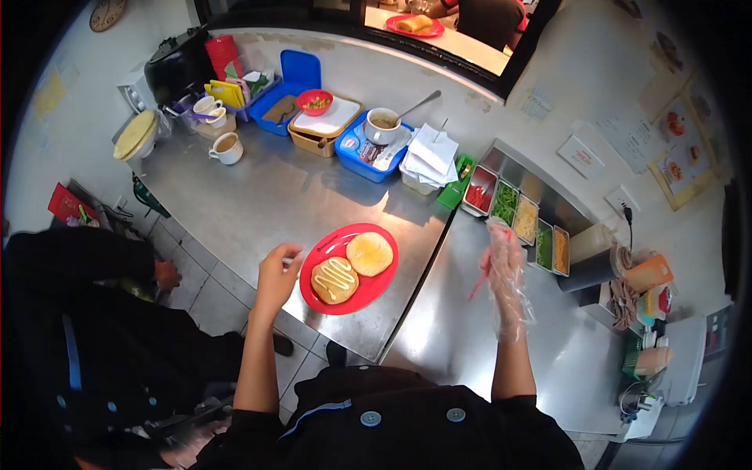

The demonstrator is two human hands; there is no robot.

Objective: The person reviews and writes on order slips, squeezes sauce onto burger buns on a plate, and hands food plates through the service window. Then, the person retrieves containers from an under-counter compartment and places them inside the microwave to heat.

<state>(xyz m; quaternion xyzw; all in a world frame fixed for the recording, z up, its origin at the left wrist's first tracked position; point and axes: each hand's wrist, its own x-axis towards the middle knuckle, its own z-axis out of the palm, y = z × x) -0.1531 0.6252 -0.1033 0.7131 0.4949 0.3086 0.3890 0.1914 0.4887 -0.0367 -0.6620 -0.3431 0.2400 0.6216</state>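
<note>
A red oval plate point(350, 296) lies on the steel counter with a split bun on it. One bun half point(335, 280) carries a zigzag of pale sauce; the other half point(369, 254) is plain and yellowish. My left hand point(278, 276) is just left of the plate's rim, fingers loosely curved and apart, seemingly with nothing in them. My right hand point(505, 274) wears a clear plastic glove and hovers over the right counter, below the ingredient pans. Its fingers are closed on thin red strips point(476, 289). A metal pan of red strips point(479, 190) stands beyond it.
Pans of greens point(504, 200) and shredded cheese point(526, 218) line the right counter. A blue tub point(366, 157), a white cup point(227, 148) and a red bowl point(315, 102) stand at the back. A co-worker point(117, 337) in black is close on the left.
</note>
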